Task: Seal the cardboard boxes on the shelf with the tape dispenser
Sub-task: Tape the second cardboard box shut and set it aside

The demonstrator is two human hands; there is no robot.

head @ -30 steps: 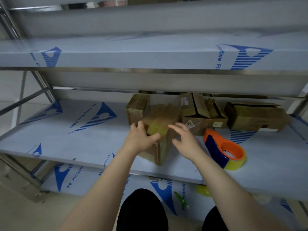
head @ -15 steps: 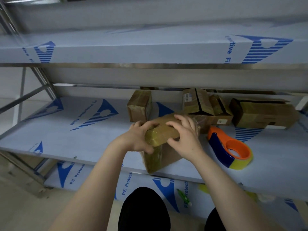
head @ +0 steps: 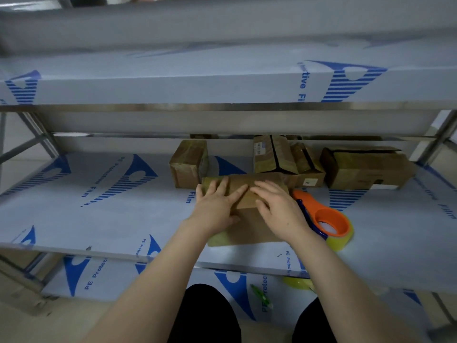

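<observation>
While its top flaps are pressed flat, the cardboard box near the shelf front edge is pinned under both open palms, left hand and right hand, nothing grasped. Just right, the tape dispenser is kept within reach, presumably for sealing.

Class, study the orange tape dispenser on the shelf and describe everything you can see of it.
The tape dispenser looks like plastic: an orange ring-shaped body with a dark blue handle part along its left side, holding a roll of clear yellowish tape that shows at its lower right. It lies on its side on the film-covered shelf, just right of the right hand, in front of the boxes. No hand holds it.
</observation>
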